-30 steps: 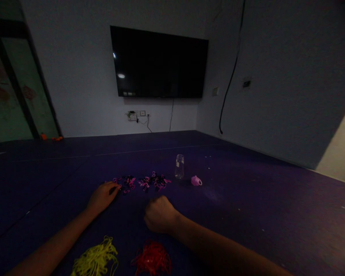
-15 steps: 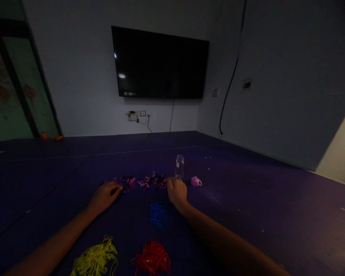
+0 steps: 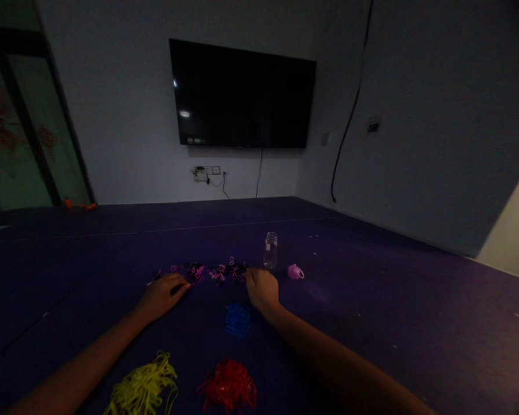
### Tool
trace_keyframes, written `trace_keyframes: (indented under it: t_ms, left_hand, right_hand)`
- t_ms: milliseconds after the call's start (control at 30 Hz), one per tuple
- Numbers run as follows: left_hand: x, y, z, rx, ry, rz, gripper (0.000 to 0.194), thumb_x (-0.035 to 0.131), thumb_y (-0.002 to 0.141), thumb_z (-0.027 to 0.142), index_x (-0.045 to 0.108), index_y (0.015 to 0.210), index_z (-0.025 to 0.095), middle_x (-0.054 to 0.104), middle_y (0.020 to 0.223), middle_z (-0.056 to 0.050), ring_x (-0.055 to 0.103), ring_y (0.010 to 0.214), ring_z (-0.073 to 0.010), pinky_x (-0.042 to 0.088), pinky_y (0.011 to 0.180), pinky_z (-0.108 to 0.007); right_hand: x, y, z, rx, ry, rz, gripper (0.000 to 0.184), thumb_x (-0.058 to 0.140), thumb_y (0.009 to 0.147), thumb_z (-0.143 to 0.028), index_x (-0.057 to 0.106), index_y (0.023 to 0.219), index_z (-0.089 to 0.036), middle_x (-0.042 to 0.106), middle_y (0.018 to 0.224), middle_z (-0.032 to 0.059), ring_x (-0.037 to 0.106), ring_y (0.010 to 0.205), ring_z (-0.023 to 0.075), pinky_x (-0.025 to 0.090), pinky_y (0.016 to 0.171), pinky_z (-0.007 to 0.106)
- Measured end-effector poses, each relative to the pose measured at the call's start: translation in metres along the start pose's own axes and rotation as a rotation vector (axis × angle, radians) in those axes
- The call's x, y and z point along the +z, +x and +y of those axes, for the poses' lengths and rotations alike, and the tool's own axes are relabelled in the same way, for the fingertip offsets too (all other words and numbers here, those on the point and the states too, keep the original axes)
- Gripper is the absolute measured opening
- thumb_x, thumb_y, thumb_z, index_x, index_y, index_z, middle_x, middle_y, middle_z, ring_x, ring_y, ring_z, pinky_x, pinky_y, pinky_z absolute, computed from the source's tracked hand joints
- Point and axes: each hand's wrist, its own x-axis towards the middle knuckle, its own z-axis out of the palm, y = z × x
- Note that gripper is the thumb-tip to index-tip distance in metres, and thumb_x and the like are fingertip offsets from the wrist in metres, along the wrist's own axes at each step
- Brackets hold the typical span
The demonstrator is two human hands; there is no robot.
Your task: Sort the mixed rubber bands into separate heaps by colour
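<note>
My left hand [image 3: 163, 295] rests at the left end of a scattered row of small pink and black loops [image 3: 218, 273]. Its thumb is apart from the fingers, and nothing shows in it. At the row's right end, my right hand [image 3: 263, 289] has its fingers curled down at the loops; whatever is between the fingertips is hidden. Just behind that hand stands a clear bottle [image 3: 270, 251], uncapped and upright. A pink cap with a ring handle [image 3: 294, 271] lies right of the bottle. Nearer to me is a small pile of blue loops [image 3: 237, 320].
In front of me, a yellow pile of thin bands [image 3: 145, 387] lies left of a red pile [image 3: 229, 385]. All of it is on a dark purple floor surface [image 3: 350, 346]. A wall-mounted television [image 3: 242, 95] hangs beyond, and orange objects [image 3: 87, 206] lie far left.
My left hand has shifted slightly right, its thumb now further along the loops. The right hand has edged a little left. The bottle, cap and piles stay put.
</note>
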Motion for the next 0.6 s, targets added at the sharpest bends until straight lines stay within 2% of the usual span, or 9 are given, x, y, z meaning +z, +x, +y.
trace_keyframes:
  t_ms: [200,467,600]
  left_hand:
    - [0.000,0.000,0.001,-0.004,-0.002,-0.003,0.026,0.050,0.082,0.043,0.068,0.082,0.024,0.069,0.083,-0.003,0.064,0.080,-0.0189,0.050,0.076,-0.030]
    - [0.005,0.000,-0.008,-0.003,-0.007,0.015,0.022,0.046,0.082,0.028,0.068,0.082,0.024,0.070,0.083,-0.003,0.064,0.080,-0.0182,0.051,0.076,-0.030]
    - [0.005,0.001,-0.009,-0.010,0.008,-0.002,0.023,0.045,0.082,0.027,0.068,0.082,0.024,0.070,0.084,-0.003,0.064,0.080,-0.0191,0.051,0.076,-0.031]
  right_hand:
    - [0.001,-0.001,0.000,-0.094,0.056,-0.011,0.036,0.034,0.092,-0.026,0.068,0.083,-0.021,0.069,0.084,0.0038,0.062,0.078,0.0155,0.034,0.061,0.022]
    - [0.000,-0.001,-0.002,-0.227,0.100,-0.062,0.034,0.035,0.090,-0.022,0.068,0.082,-0.020,0.069,0.085,0.0035,0.061,0.079,0.0143,0.034,0.063,0.022]
    - [0.000,-0.001,-0.002,-0.215,0.120,-0.036,0.034,0.035,0.090,-0.024,0.067,0.082,-0.020,0.069,0.084,0.0027,0.061,0.079,0.0145,0.032,0.062,0.022]
